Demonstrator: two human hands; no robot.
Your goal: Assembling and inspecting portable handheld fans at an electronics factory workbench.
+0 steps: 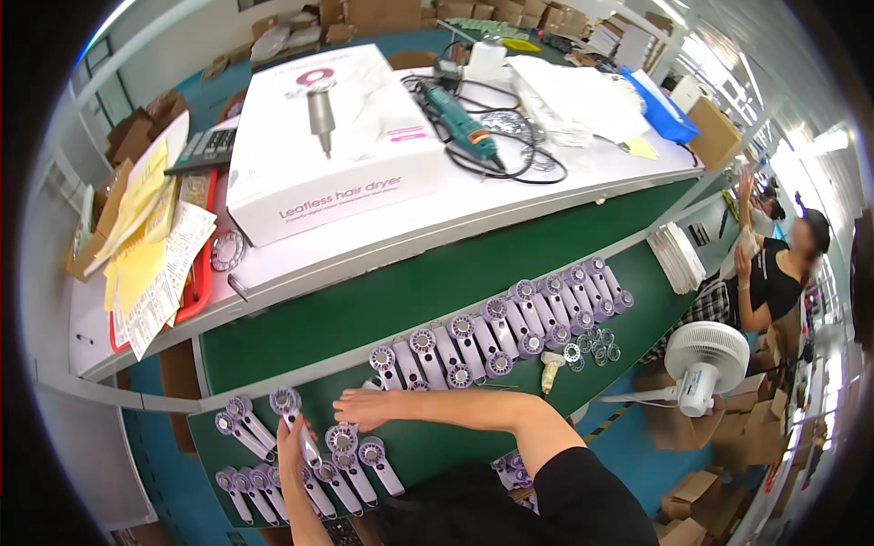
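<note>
Left hand point(290, 442) grips purple hair dryer point(286, 401) around its handle; right hand point(361, 409) right of it, apart, grip can't tell.

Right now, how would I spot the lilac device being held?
From the big white box, look down to the green worktable. Near its left end, the left hand grips a lilac device with a round head. Similar devices lie around it, but only this one has a hand around its handle.

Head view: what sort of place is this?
Probably a small-appliance assembly workshop: pale purple round-headed handheld devices stand in rows on a long green workbench, with brown cardboard boxes nearby.
</note>
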